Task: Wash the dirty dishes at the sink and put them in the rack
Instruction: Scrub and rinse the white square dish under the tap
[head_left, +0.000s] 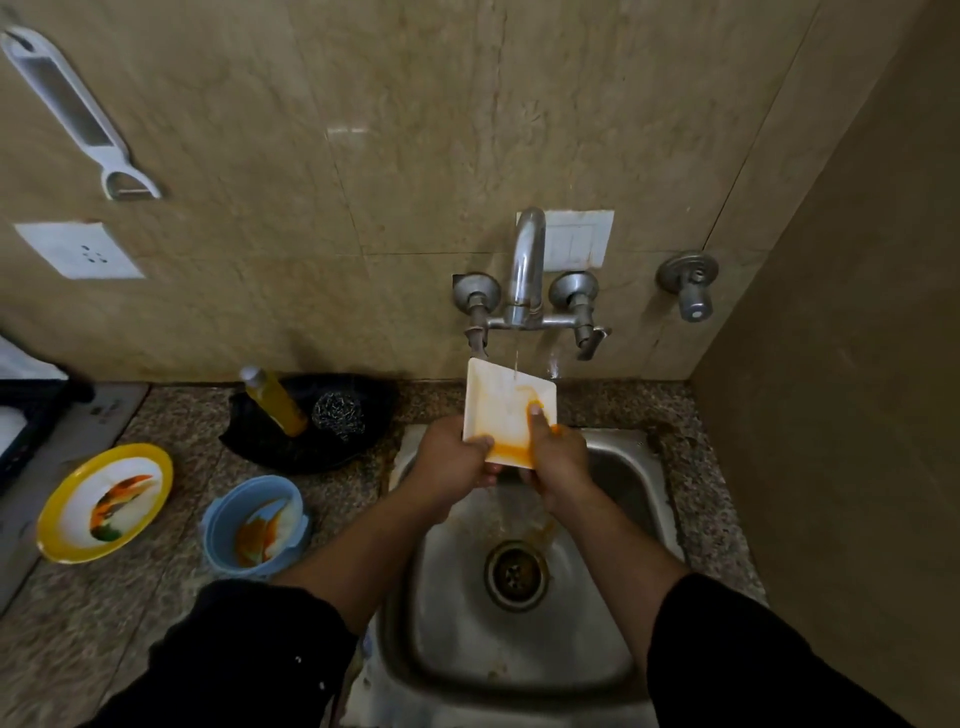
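The left hand (457, 457) pinches the near-left edge of the white square plate (501, 405), thumb over the rim. The right hand (558, 462) grips the near-right edge, its thumb pressed on the orange smear. The plate is held tilted just below the tap (524, 270), far edge up toward the spout and face toward the person. The thin stream lands on its upper right, and the smear runs below that, along the right and near edges, so the right thumb is better placed to rub. The plate looks hard, glossy and shallow-rimmed, probably slippery when wet. Under the tap, orange run-off trails to the drain of the steel sink (457, 623). Left of the tap, a smeared blue bowl (223, 514) and a yellow-rimmed plate (156, 457) wait on speckled stone.
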